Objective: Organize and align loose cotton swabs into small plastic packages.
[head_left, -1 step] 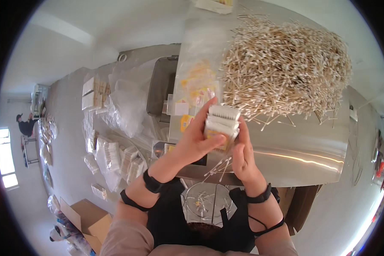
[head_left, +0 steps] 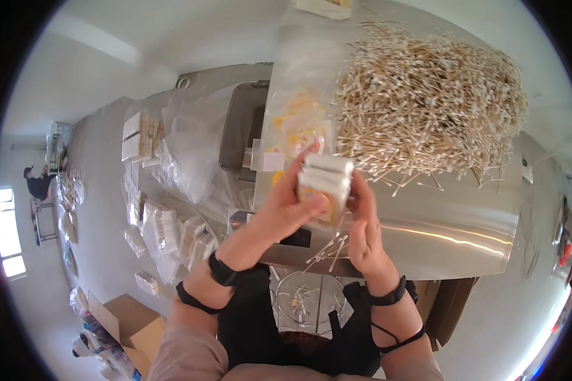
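Observation:
A clear pack of cotton swabs [head_left: 326, 173], its white tips facing up in rows, is held above the near edge of the metal table. My left hand [head_left: 292, 206] grips it from the left, thumb across its front over a yellow label. On its other side is my right hand [head_left: 365, 222], fingers stretched along the pack's right side and thumb apart from it. Whether all these fingers touch the pack is hard to see. Several loose swabs [head_left: 329, 249] lie between my wrists at the table edge. A large heap of loose swabs [head_left: 432, 105] covers the table's far right.
Yellow-printed clear bags [head_left: 299, 117] lie on the metal table [head_left: 445, 219], left of the heap. Beyond its left edge stands a grey bin [head_left: 238, 130]. Packed swabs [head_left: 165, 232] and plastic sit farther left, with an open carton [head_left: 133, 320] below. Another person [head_left: 39, 183] is far left.
The pack and my left hand have shifted slightly left. My right hand's fingers stay beside the pack, and the whole view has moved a little.

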`<state>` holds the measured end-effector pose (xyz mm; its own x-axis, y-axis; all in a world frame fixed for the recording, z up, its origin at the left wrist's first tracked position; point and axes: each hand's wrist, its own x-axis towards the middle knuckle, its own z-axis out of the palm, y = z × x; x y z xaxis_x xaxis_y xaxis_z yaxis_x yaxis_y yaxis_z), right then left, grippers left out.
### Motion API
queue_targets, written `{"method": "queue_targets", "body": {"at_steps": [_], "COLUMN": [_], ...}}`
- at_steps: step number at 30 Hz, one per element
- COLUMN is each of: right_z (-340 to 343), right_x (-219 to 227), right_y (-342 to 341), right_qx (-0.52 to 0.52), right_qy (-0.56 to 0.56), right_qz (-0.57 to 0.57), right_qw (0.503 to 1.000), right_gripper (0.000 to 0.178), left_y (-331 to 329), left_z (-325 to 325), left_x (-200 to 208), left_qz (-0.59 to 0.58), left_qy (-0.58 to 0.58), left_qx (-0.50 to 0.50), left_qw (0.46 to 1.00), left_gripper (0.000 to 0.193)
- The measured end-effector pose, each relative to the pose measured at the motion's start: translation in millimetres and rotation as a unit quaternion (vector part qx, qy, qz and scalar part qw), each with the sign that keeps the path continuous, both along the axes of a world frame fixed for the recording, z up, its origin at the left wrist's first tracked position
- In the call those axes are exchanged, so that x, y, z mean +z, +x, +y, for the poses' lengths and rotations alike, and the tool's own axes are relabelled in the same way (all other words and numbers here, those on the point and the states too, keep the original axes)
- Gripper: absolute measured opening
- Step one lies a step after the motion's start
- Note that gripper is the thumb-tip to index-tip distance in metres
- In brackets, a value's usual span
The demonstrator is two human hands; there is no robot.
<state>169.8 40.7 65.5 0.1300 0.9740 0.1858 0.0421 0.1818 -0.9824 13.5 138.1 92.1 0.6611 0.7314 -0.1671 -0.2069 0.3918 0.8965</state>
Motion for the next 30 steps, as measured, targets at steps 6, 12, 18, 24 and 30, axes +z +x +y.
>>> {"method": "queue_targets", "body": {"at_steps": [6,12,18,24,30], "right_z": [-6,-11,-4,-3,-1], "right_x": [-6,-4,-8,-10,-10], "right_y": [13,14,7,6,4], "right_qx": [-0.078,-0.115,-0.163,-0.192,-0.200], "right_qy": [-0.030,-0.116,-0.178,-0.204,-0.202], "right_qz": [0.136,0.101,0.024,-0.010,-0.041], "right_qw": [0.987,0.981,0.970,0.960,0.958], "right_gripper": [0.067,0.068,0.067,0.064,0.063], "left_y": [-103,-184,-191,-192,-193], "left_z": [113,234,240,236,231], "left_x": [-51,-239,-370,-372,-377], "left_qz": [0.119,0.383,0.586,0.553,0.528], "left_qy": [-0.068,0.093,0.092,0.008,-0.020], "left_qx": [0.218,0.183,-0.016,-0.069,-0.106], "left_qw": [0.966,0.901,0.805,0.830,0.843], "left_gripper": [0.059,0.071,0.103,0.084,0.069]}}
